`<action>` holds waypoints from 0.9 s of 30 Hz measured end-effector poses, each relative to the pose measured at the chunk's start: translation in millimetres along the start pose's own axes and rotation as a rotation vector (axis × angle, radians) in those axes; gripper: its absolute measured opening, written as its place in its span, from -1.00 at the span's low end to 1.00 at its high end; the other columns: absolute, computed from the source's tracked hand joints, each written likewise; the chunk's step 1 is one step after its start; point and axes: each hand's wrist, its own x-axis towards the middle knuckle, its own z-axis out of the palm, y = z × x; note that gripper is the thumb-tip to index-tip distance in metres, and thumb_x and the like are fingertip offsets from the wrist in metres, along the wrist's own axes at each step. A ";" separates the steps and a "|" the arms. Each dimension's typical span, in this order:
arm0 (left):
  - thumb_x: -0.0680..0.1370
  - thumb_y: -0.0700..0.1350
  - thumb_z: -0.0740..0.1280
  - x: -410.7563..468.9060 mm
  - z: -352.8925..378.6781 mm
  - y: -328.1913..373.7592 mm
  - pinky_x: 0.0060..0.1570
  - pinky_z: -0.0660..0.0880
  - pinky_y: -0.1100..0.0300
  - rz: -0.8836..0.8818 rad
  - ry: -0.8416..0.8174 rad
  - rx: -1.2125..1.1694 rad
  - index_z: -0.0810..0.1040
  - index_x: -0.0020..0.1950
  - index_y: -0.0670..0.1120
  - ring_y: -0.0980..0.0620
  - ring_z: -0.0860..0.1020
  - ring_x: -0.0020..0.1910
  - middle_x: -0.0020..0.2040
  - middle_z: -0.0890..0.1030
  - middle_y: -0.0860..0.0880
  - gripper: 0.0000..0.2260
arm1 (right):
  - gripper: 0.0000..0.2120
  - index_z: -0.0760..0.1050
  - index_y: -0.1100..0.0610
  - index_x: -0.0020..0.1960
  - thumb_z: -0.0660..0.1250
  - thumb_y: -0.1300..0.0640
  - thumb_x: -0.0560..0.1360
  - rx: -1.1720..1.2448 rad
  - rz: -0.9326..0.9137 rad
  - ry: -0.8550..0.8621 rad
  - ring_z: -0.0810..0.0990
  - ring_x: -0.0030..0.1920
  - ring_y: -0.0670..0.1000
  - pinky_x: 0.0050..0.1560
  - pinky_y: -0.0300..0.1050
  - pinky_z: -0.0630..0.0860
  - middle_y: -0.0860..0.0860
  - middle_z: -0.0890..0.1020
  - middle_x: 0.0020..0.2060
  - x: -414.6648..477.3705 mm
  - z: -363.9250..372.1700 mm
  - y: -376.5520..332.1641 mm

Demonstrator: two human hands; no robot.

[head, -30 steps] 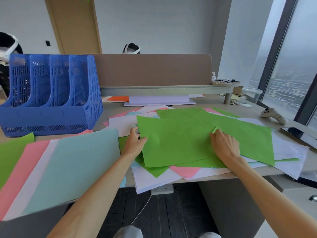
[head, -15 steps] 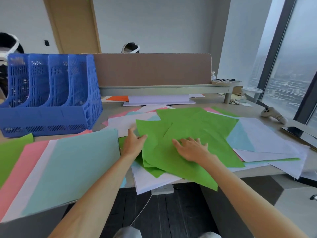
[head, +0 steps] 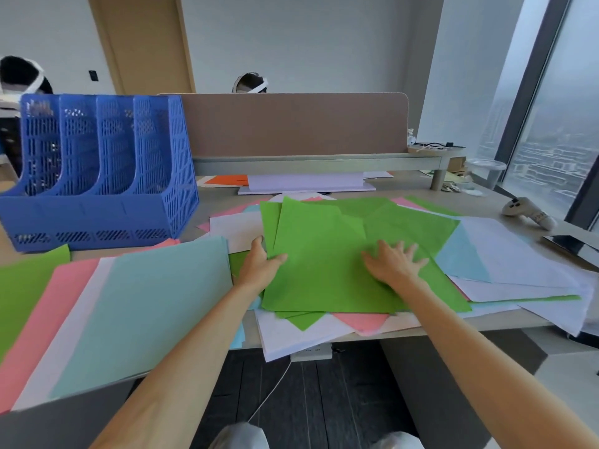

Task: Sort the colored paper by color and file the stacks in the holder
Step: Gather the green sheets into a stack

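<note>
A pile of green sheets (head: 324,254) lies in the middle of the desk on top of mixed white, pink and light blue paper (head: 505,264). My left hand (head: 261,267) grips the pile's left edge, thumb on top. My right hand (head: 393,264) presses flat on the green sheets with its fingers spread. A blue four-slot file holder (head: 97,222) stands at the back left; its slots look empty. At the near left, sorted stacks overlap: teal (head: 142,312) on top, then white, pink (head: 42,312) and green.
A tan divider panel (head: 291,124) and a low shelf run along the desk's back, with white and orange paper under the shelf. A white controller (head: 526,212) lies at the right by the window. Paper overhangs the desk's front edge. Two people's heads show beyond the divider.
My right hand slid the spread green sheets leftward and together, from the right side onto the pile that my left hand holds. Light blue and white paper at the right came uncovered.
</note>
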 end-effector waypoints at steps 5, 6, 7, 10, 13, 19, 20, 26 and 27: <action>0.54 0.05 0.29 -1.0 4.3 1.2 0.27 0.42 -0.10 0.067 0.026 0.069 0.27 0.45 -0.05 -0.09 0.49 0.27 0.37 0.47 -0.05 -0.49 | -0.20 0.29 0.16 0.40 0.15 -0.44 0.44 -0.017 0.159 -0.006 0.17 0.46 0.34 0.40 0.19 0.19 0.37 0.13 0.48 15.5 -11.5 37.2; 0.55 0.05 0.28 -0.7 4.5 0.9 0.28 0.41 -0.11 0.074 0.028 0.071 0.26 0.46 -0.05 -0.09 0.49 0.28 0.38 0.46 -0.04 -0.49 | -0.21 0.30 0.16 0.38 0.18 -0.44 0.43 -0.003 0.159 -0.008 0.20 0.44 0.33 0.37 0.16 0.22 0.35 0.21 0.45 16.3 -14.2 38.0; 0.55 0.05 0.29 -2.0 3.9 1.7 0.28 0.41 -0.11 0.075 0.027 0.070 0.26 0.46 -0.05 -0.09 0.49 0.27 0.37 0.46 -0.04 -0.49 | -0.22 0.30 0.15 0.36 0.20 -0.44 0.42 0.017 0.154 -0.018 0.22 0.41 0.31 0.33 0.13 0.25 0.31 0.30 0.41 16.8 -16.7 37.7; 0.45 0.09 0.32 -3.4 2.7 2.2 0.21 0.47 -0.13 0.042 -0.008 0.011 0.29 0.41 -0.01 -0.07 0.56 0.18 0.27 0.55 -0.03 -0.45 | -0.18 0.24 0.15 0.41 0.28 -0.39 0.40 0.064 0.147 -0.021 0.22 0.39 0.26 0.29 0.11 0.23 0.23 0.38 0.35 19.3 -21.6 36.7; 0.34 0.05 0.39 -4.4 1.9 3.4 0.14 0.52 -0.10 0.001 -0.068 -0.012 0.32 0.34 0.04 -0.04 0.60 0.07 0.15 0.60 0.00 -0.41 | -0.21 0.25 0.15 0.42 0.31 -0.35 0.41 0.094 0.160 -0.052 0.18 0.40 0.26 0.33 0.14 0.20 0.23 0.29 0.40 19.0 -23.7 34.6; 0.04 0.28 0.50 62.2 18.6 -17.9 0.29 0.39 -0.14 -0.178 -0.178 0.129 0.29 0.30 0.18 -0.17 0.40 0.35 0.36 0.45 -0.07 -0.13 | -0.35 0.21 0.13 0.49 0.15 -0.24 0.55 0.120 0.094 -0.113 0.18 0.43 0.28 0.38 0.11 0.21 0.26 0.23 0.45 17.5 -29.1 29.8; 0.08 0.30 0.51 48.0 17.6 2.2 0.30 0.37 -0.16 -0.175 -0.187 0.161 0.25 0.36 0.16 -0.19 0.37 0.38 0.40 0.41 -0.08 -0.09 | -0.35 0.19 0.13 0.50 0.12 -0.25 0.56 0.127 0.080 -0.121 0.19 0.44 0.27 0.39 0.11 0.22 0.25 0.25 0.45 18.2 -29.2 29.3; 0.55 0.02 0.32 -9.2 26.4 75.5 0.38 0.31 -0.05 -0.194 -0.230 0.234 -0.09 0.56 -0.17 -0.21 0.27 0.45 0.53 0.17 -0.20 -0.23 | -0.40 0.19 0.15 0.52 0.20 -0.12 0.59 0.325 -0.102 -0.165 0.28 0.46 0.18 0.44 0.05 0.25 0.15 0.29 0.48 11.0 -34.0 17.1; 0.56 0.00 0.32 -10.1 28.9 76.4 0.42 0.23 -0.04 -0.185 -0.235 0.214 -0.14 0.57 -0.17 -0.20 0.18 0.50 0.56 0.09 -0.19 -0.21 | -0.39 0.20 0.16 0.52 0.20 -0.13 0.59 0.358 -0.110 -0.171 0.28 0.46 0.17 0.44 0.05 0.25 0.15 0.30 0.48 10.2 -34.9 16.6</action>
